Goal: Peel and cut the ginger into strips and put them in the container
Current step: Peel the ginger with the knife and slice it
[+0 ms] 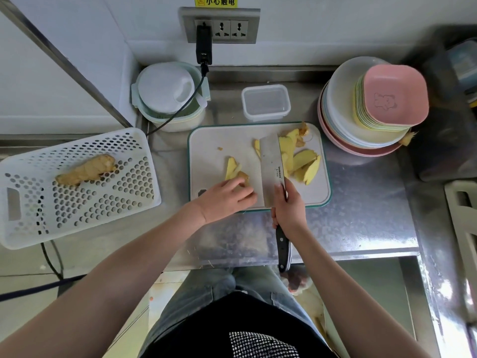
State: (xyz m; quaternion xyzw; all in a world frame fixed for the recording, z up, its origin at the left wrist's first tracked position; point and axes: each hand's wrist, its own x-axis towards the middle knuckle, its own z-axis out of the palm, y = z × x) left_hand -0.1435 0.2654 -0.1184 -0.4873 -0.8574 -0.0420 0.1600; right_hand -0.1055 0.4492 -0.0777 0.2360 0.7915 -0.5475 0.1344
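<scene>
On the white cutting board [214,148] lie several peeled yellow ginger slices [303,161], right of the cleaver blade [271,169]. My right hand [289,210] grips the cleaver by its black handle, the blade lying across the board. My left hand [227,197] holds down a ginger piece [236,170] at the board's near left with curled fingers. An empty clear container [265,102] stands behind the board. A whole unpeeled ginger root [86,170] lies in the white perforated basket [77,202] on the left.
A stack of plates and coloured square dishes [371,107] stands at the right, with a ginger scrap beside it. A lidded round tub [167,96] sits at the back left, a black cable [180,109] draped over it from the wall socket. The steel counter edge runs close to me.
</scene>
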